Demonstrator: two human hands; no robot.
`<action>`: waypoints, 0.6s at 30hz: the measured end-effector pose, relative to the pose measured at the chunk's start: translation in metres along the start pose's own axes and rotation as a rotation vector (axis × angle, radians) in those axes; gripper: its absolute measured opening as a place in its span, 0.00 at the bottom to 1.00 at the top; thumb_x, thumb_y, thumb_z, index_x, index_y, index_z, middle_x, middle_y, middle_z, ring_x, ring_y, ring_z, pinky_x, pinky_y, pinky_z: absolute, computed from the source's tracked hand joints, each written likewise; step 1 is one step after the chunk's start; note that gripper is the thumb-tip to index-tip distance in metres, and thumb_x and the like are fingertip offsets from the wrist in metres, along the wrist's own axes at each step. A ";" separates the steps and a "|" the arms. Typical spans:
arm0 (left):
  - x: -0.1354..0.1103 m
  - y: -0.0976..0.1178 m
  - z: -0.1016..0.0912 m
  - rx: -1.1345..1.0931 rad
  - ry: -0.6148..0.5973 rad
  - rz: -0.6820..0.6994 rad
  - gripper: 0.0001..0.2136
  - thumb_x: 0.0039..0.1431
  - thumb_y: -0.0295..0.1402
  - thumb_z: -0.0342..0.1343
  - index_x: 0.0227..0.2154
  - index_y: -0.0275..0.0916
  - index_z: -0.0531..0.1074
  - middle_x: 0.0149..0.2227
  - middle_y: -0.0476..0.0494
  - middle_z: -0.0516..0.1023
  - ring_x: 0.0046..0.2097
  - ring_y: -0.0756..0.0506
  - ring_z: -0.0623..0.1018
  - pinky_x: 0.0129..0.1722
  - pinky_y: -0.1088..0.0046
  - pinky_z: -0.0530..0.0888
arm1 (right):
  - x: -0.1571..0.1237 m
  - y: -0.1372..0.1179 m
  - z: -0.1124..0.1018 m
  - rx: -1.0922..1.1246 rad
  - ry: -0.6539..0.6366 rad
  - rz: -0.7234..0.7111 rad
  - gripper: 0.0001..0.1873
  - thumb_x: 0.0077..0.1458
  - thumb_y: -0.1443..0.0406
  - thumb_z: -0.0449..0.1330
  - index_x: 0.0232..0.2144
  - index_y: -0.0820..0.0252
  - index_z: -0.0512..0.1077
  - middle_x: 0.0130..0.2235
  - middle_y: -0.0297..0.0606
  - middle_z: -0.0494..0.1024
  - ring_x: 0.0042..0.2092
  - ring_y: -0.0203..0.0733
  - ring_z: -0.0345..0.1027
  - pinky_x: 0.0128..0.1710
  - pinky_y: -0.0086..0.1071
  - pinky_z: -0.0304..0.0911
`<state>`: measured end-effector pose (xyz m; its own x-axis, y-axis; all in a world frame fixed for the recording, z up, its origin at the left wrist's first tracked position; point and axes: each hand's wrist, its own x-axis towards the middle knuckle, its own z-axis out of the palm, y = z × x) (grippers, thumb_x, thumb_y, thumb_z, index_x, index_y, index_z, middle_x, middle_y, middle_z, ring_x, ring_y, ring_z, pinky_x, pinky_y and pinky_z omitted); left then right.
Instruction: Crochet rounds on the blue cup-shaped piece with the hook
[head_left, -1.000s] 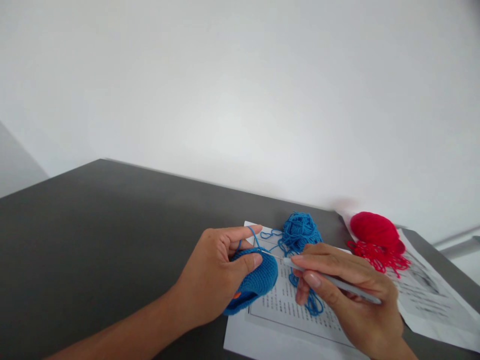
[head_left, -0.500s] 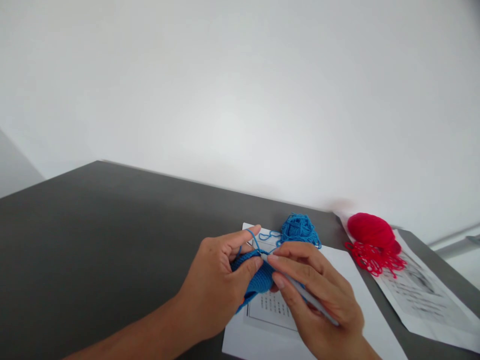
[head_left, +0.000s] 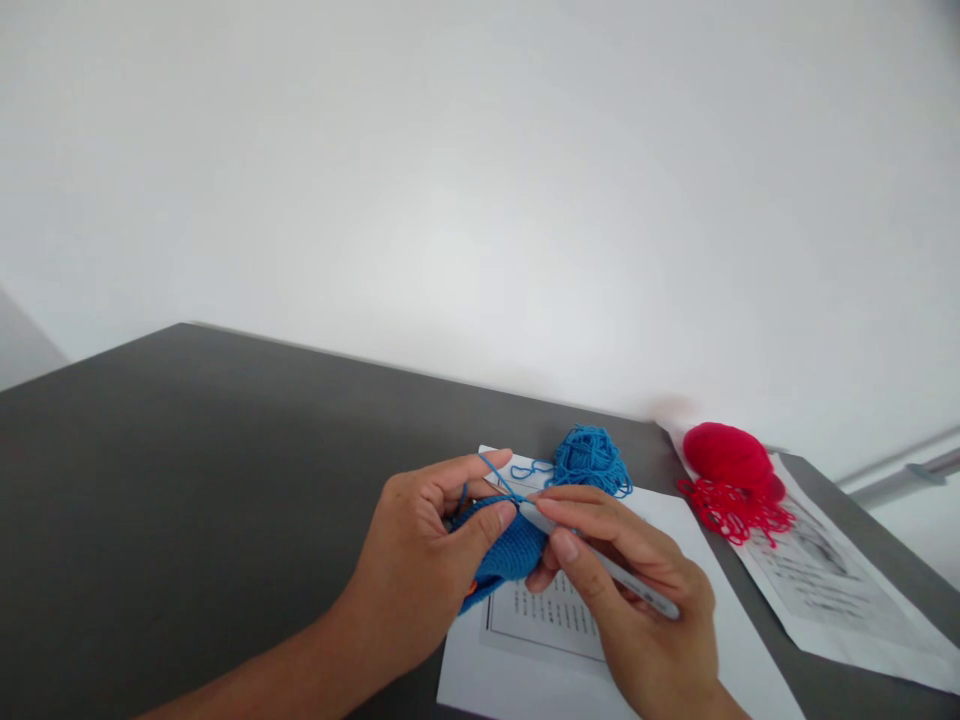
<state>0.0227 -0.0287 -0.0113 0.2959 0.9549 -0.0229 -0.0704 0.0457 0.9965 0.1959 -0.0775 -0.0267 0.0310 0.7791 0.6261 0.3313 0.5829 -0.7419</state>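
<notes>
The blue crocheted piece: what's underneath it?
Below the blue crocheted piece is white printed paper on the dark table. Some printed lines show beside the right hand; what the piece and hand cover cannot be seen.

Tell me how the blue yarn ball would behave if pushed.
The blue yarn ball would probably squash softly, since it looks loosely wound. It may drag or tangle rather than roll cleanly, given the loose strand trailing beside it.
</notes>
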 end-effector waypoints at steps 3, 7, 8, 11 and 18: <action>0.000 0.000 0.000 -0.018 0.014 -0.050 0.25 0.53 0.38 0.65 0.54 0.34 0.80 0.29 0.45 0.82 0.22 0.53 0.66 0.17 0.82 0.64 | 0.001 -0.001 -0.001 -0.019 0.001 0.033 0.11 0.61 0.71 0.64 0.42 0.51 0.83 0.29 0.33 0.84 0.39 0.40 0.84 0.38 0.26 0.81; -0.001 0.001 0.002 -0.037 0.033 -0.069 0.28 0.52 0.38 0.66 0.56 0.32 0.78 0.30 0.44 0.83 0.23 0.53 0.67 0.17 0.81 0.66 | 0.001 0.000 -0.002 -0.041 0.015 0.039 0.11 0.61 0.70 0.64 0.42 0.51 0.83 0.23 0.32 0.81 0.44 0.41 0.83 0.42 0.27 0.80; -0.001 0.000 0.002 -0.034 0.038 -0.070 0.28 0.52 0.38 0.66 0.56 0.32 0.78 0.30 0.43 0.83 0.23 0.52 0.68 0.17 0.81 0.67 | 0.000 0.001 -0.001 -0.038 0.014 0.038 0.11 0.61 0.70 0.64 0.42 0.51 0.83 0.25 0.32 0.82 0.43 0.41 0.83 0.42 0.27 0.80; 0.000 -0.001 0.003 -0.032 0.040 -0.060 0.28 0.53 0.37 0.66 0.57 0.32 0.78 0.31 0.43 0.83 0.23 0.52 0.68 0.18 0.81 0.67 | -0.003 0.003 0.001 0.002 -0.002 0.032 0.12 0.62 0.72 0.63 0.44 0.52 0.82 0.40 0.37 0.84 0.31 0.36 0.82 0.35 0.27 0.81; 0.002 -0.003 0.002 -0.125 0.064 -0.079 0.29 0.52 0.35 0.69 0.58 0.32 0.77 0.30 0.45 0.82 0.21 0.55 0.65 0.17 0.82 0.65 | -0.008 0.003 0.001 -0.227 -0.076 -0.247 0.20 0.61 0.78 0.59 0.52 0.58 0.77 0.46 0.44 0.76 0.34 0.35 0.79 0.30 0.26 0.80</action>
<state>0.0256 -0.0278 -0.0141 0.2443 0.9635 -0.1095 -0.1689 0.1534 0.9736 0.1954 -0.0818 -0.0346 -0.1436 0.6405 0.7544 0.5215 0.6969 -0.4923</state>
